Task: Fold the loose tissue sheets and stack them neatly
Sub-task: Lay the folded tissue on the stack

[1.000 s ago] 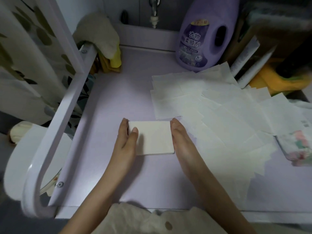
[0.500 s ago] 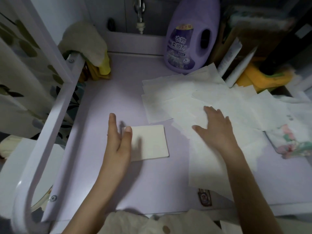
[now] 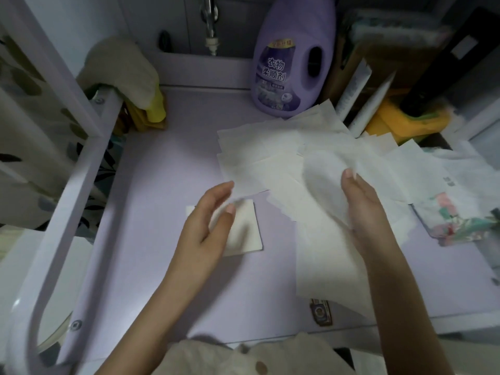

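Observation:
A small square stack of folded tissues [image 3: 244, 228] lies on the lilac counter [image 3: 167, 212]. My left hand [image 3: 208, 220] hovers over the stack's left part with relaxed fingers and holds nothing. Several loose white tissue sheets [image 3: 259, 155] are spread to the right and behind. My right hand [image 3: 362, 201] grips one loose sheet [image 3: 322, 190], which is lifted off the pile and drapes down toward the front edge; the sheet is blurred.
A purple softener bottle [image 3: 292, 60] stands at the back. A white rail [image 3: 81, 169] borders the counter on the left, with cloths [image 3: 121, 71] draped over its far end. A floral tissue pack [image 3: 457, 220] lies at the right. Tubes and yellow items crowd the back right.
My right hand went from beside the folded stack to the loose pile and has lifted one sheet. My left hand rose off the stack's left edge.

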### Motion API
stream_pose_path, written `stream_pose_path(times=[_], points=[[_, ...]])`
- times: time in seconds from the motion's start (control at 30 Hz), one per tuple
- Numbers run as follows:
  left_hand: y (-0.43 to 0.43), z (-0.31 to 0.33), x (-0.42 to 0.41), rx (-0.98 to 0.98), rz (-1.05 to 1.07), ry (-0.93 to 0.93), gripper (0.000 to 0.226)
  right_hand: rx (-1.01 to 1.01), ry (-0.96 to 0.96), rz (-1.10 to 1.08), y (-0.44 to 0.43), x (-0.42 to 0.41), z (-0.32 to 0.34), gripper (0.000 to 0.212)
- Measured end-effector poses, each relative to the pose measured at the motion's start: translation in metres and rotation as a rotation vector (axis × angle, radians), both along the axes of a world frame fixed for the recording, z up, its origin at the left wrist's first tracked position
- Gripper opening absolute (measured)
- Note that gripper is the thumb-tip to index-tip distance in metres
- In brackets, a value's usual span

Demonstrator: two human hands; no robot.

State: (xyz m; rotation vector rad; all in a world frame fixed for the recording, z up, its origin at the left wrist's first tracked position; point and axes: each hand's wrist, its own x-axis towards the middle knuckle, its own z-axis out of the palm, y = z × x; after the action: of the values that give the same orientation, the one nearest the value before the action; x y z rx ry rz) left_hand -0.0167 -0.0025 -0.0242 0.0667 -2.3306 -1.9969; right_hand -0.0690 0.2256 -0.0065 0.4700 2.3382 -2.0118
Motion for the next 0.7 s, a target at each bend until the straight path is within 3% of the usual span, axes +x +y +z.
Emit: stream_pose_path(times=[0.07, 0.1, 0.17, 0.27, 0.37, 0.5, 0.6, 0.7], points=[[0.006, 0.006, 0.000, 0.098, -0.075, -0.034, 0.034, -0.363, -0.046, 0.007, -0.009, 0.005, 0.007, 0.081], [0.009, 0.010, 0.000, 0.145, -0.101, -0.059, 0.035, -0.478, -0.044, 0.043, -0.015, 0.008, 0.011, 0.074], [0.016, 0.018, 0.001, 0.221, -0.132, -0.092, 0.040, -0.591, -0.050, 0.155, -0.032, 0.013, 0.015, 0.056], [0.023, 0.027, 0.002, 0.317, -0.166, -0.088, 0.041, -0.613, -0.037, 0.301, -0.051, 0.019, 0.013, 0.050], [0.024, 0.030, 0.004, 0.366, -0.149, -0.112, 0.034, -0.516, -0.025, 0.399, -0.057, 0.023, 0.009, 0.040], [0.018, 0.025, 0.007, 0.259, -0.108, -0.095, 0.030, -0.376, 0.113, 0.451, -0.056, 0.023, 0.010, 0.021], [0.010, 0.021, 0.006, 0.137, -0.128, -0.025, 0.028, -0.026, 0.412, 0.401, -0.051, 0.019, 0.015, 0.039], [0.002, 0.022, 0.006, -0.001, -0.239, 0.030, 0.033, 0.224, 0.525, 0.464, -0.049, 0.012, 0.022, 0.049]])
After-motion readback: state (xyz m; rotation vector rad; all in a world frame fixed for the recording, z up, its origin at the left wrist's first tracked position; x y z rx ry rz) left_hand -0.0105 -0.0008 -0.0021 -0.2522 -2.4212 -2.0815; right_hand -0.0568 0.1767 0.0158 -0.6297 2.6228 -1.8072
